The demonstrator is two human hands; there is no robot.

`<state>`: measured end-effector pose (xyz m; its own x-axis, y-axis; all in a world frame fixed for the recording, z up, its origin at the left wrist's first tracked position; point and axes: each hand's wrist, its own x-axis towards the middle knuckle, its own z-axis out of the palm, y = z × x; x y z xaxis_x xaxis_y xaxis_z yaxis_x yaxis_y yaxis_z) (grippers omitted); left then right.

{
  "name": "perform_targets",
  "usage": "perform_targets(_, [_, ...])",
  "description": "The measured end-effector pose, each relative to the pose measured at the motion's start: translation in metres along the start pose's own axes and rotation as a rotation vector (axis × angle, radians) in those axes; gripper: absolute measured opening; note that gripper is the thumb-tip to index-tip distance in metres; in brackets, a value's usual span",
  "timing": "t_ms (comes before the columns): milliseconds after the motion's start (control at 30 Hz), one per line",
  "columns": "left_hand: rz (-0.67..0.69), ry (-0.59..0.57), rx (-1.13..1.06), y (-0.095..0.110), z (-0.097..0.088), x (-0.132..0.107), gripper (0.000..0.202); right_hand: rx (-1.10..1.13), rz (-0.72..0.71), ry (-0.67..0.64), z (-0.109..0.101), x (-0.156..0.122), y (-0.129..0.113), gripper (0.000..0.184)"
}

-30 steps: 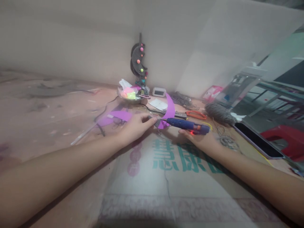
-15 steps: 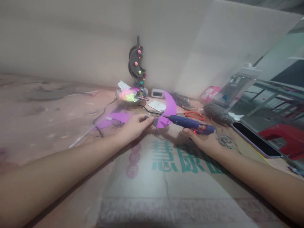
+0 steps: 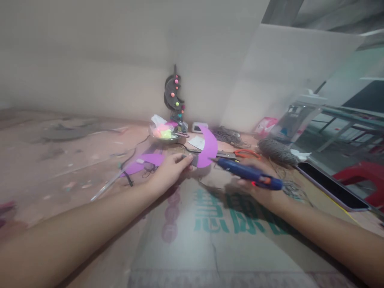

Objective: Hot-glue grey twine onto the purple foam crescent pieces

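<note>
Between the thumb and fingers of my left hand is the grey lower end of a purple paper crescent, which stands up and curves to the right. My right hand is wrapped round a blue hot glue gun with a small red light on. Its nozzle points left, close to the crescent's lower part; whether they touch I cannot tell. Beside my left hand lies another purple paper piece, with a clear glue stick across its left side.
Behind my hands stand a bowl of colourful bits, a grey crescent ornament with pompoms and a small white clock. Orange-handled scissors, grey yarn and a phone lie to the right. Printed cardboard covers the table in front.
My right hand has drawn the glue gun back to the right and down, its nozzle now off the crescent's middle. The crescent has tilted slightly left in my left hand. The whole view has shifted.
</note>
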<state>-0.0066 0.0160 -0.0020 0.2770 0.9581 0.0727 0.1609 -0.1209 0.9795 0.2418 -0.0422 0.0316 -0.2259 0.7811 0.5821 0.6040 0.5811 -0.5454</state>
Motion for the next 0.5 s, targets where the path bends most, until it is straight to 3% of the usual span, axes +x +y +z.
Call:
perform_targets(100, [0.017,-0.045,-0.019,0.001,0.001,-0.001,0.040,0.105,0.137,0.236,-0.008,0.007,0.001,0.020])
perform_targets(267, [0.031,-0.066,0.081,0.005,0.001,-0.004,0.040,0.386,0.412,0.366,-0.016,0.040,0.018,0.031])
perform_targets(400, [0.010,-0.115,0.087,0.009,0.001,-0.005,0.038,0.345,0.468,0.334,-0.016,0.083,0.040,0.030])
perform_targets(500, [-0.003,-0.104,0.100,0.010,0.001,-0.005,0.038,0.126,0.475,0.152,-0.009,0.112,0.052,0.029])
